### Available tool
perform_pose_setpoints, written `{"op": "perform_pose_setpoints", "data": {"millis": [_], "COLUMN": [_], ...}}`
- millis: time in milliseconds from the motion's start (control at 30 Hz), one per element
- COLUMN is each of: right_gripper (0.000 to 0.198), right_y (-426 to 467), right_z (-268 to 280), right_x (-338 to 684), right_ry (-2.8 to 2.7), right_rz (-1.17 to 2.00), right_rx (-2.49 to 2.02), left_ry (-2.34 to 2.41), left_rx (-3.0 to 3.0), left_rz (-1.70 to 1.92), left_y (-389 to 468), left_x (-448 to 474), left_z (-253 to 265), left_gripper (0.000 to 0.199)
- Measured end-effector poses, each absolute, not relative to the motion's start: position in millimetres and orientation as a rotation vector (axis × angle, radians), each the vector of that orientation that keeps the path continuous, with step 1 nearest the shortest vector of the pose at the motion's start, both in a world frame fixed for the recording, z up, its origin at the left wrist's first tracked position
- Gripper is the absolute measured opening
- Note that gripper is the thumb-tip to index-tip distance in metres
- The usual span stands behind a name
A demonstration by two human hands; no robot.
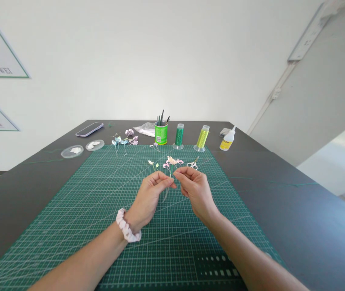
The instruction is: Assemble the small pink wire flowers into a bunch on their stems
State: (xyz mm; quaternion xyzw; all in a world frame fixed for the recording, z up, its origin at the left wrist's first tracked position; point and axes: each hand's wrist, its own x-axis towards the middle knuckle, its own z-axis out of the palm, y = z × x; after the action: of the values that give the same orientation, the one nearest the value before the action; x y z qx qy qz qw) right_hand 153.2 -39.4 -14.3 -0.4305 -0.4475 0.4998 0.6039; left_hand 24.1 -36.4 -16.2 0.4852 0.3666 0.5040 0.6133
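Atop the dark table lies a green cutting mat. Above it, the left hand pinches the stem of a pink-and-peach flower spray; beside that stem, the right hand has thumb and fingers drawn together, on what I cannot tell. Small scissors lie beyond.

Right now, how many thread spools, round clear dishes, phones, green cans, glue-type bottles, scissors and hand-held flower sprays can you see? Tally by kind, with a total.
Thread spools: 2
Round clear dishes: 2
Phone: 1
Green can: 1
White bottle with yellow label: 1
Scissors: 1
Flower spray in the left hand: 1
Total: 9
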Motion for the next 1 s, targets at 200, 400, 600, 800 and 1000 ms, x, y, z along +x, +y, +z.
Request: {"op": "perform_pose_setpoints", "data": {"millis": [200,400,600,800,1000], "right_gripper": [0.026,0.026,0.022,0.024,0.02], "right_y": [-39.4,-38.7,-38.8,-38.8,-38.1], "right_z": [-14.9,-15.9,-17.2,-17.5,-19.0], "right_x": [153.4,152.8,153.3,153.4,153.8], "right_ry": [-1.032,-1.021,-1.029,-1.02,-1.031], "right_rz": [1.159,1.165,1.16,1.168,1.174], "right_rx": [-0.995,-0.996,-0.996,-0.987,-0.975], "left_ry": [0.798,0.77,0.759,0.746,0.745], "left_rx": [1.038,1.0,1.003,1.001,1.008], "left_rz": [1.122,1.113,1.105,1.105,1.1], "left_y": [-36.0,-35.8,-35.3,-34.9,-34.0], "left_x": [24.5,24.5,24.3,24.2,24.1], "left_z": [-16.8,-16.6,-16.9,-17.4,-17.6], "left_gripper": [0.017,0.017,0.017,0.016,0.016]}}
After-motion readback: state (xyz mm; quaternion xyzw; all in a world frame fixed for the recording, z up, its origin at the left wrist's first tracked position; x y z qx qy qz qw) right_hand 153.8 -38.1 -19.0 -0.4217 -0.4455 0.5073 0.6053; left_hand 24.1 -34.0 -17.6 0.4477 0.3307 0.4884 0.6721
